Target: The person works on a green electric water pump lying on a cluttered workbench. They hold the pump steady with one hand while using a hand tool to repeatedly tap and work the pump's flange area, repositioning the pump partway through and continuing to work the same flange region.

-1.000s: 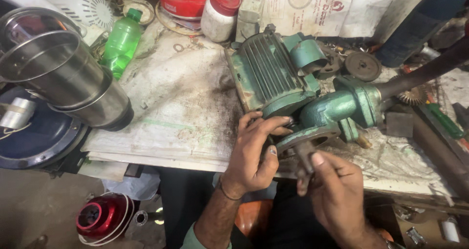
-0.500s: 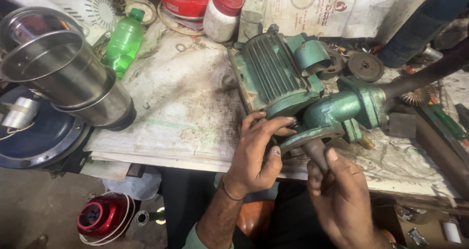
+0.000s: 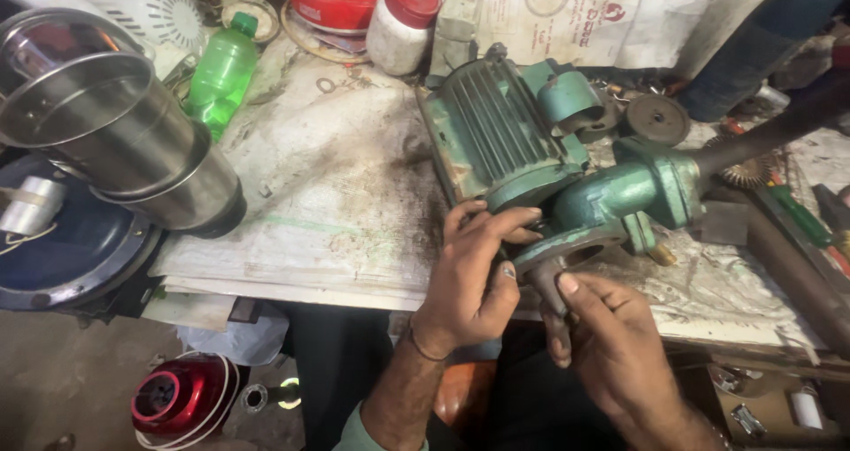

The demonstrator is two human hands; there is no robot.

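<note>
So the green pump, ribbed motor body and curved pipe casting, sits at the near edge of the surface, right above both hands. Left hand is curled against the round flange at the pump's mouth, fingers spread over its rim. Right hand is just below, closed round a dark metal tool poking up at that flange. Further out: steel jars far left, green bottle behind, loose pulley beside the motor. Nothing's blocking the hands.
</note>
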